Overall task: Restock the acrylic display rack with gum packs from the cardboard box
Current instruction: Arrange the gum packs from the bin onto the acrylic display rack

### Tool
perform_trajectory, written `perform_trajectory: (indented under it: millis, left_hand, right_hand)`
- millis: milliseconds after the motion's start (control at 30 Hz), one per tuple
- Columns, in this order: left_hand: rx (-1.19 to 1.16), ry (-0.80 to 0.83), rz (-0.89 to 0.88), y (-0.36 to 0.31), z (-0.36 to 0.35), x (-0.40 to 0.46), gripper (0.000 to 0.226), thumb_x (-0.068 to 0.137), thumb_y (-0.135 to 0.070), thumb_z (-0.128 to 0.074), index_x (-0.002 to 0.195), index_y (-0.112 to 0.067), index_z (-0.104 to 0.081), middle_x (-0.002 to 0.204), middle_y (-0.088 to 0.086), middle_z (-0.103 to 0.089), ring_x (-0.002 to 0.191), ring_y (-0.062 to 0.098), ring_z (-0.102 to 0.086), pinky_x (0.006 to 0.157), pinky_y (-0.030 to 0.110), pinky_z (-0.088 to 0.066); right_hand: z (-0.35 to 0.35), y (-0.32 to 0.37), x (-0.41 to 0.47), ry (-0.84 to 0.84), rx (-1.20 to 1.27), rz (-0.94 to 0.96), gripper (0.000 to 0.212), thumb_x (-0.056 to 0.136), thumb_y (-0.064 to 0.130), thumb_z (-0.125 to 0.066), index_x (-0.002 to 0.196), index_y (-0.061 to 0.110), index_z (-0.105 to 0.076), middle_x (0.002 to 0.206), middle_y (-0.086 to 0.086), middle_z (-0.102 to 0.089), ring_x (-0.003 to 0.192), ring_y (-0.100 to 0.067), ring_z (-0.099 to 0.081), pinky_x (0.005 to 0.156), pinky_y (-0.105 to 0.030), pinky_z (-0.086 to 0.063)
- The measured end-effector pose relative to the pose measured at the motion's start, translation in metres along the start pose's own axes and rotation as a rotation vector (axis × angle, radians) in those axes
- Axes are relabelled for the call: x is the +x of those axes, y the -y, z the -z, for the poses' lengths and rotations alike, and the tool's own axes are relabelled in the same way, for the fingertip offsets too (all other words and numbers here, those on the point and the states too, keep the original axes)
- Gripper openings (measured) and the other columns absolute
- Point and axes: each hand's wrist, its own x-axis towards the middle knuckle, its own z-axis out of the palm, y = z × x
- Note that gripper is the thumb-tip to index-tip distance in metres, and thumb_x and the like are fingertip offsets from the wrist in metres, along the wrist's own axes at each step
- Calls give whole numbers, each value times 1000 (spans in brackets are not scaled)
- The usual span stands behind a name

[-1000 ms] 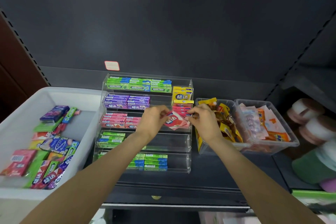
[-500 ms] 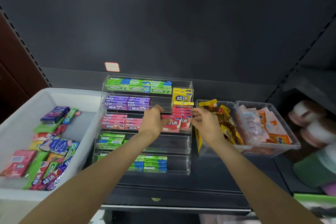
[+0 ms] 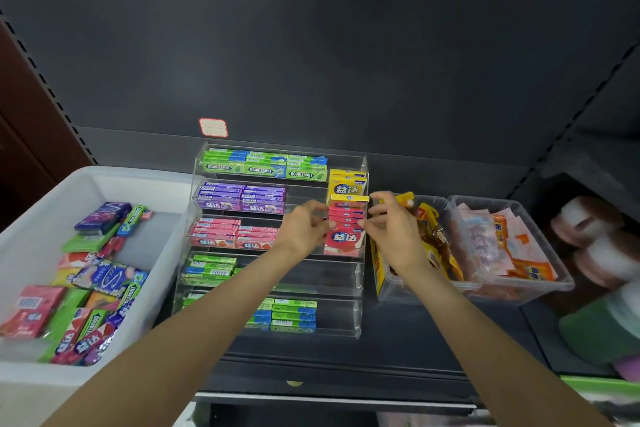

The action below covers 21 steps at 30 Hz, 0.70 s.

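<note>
Both hands flank the red gum pack (image 3: pixel 344 240) standing in the right end of the acrylic rack (image 3: pixel 360 274), third tier. The left hand (image 3: pixel 306 229) and right hand (image 3: pixel 391 230) pinch its upper corners with curled fingertips, under the yellow packs (image 3: pixel 346 185).

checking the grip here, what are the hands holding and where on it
Both hands pinch the red gum pack standing in the acrylic rack: left hand at its left edge, right hand at its right edge.

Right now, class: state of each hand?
Left hand: pinching the red gum pack.
Right hand: pinching the same pack's other edge.
</note>
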Motion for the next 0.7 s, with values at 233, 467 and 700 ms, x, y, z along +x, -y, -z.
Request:
perform_trajectory:
  millis: [233, 467, 700]
  left_hand:
    - [125, -106, -185, -7, 4, 8, 42, 90, -16, -60, 131, -14, -48, 122, 6, -61, 98, 12, -60, 76, 21, -50]
    - [94, -184, -138, -18, 5, 21, 36, 95, -18, -52, 130, -9, -50, 112, 6, -66, 88, 7, -57, 54, 0, -42]
    - [182, -161, -151, -18, -1, 24, 43, 97, -12, -45, 139, -15, -43, 115, 8, -66, 95, 15, -61, 79, 20, -46]
  right_hand:
    - [-1, -1, 20, -60, -93, 12, 32, 92, 25, -56, 121, 11, -58, 115, -6, -63, 103, -13, -61, 75, -26, -54]
    - [-3, 6, 37, -193, 46, -141, 17, 90, 26, -61, 87, 10, -64, 82, -3, -69, 76, -15, -66, 64, -26, -51]
    - [-9, 13, 45, -171, -67, -160, 21, 90, 29, -60, 99, 11, -55, 93, -1, -66, 81, -14, -63, 56, -22, -45]
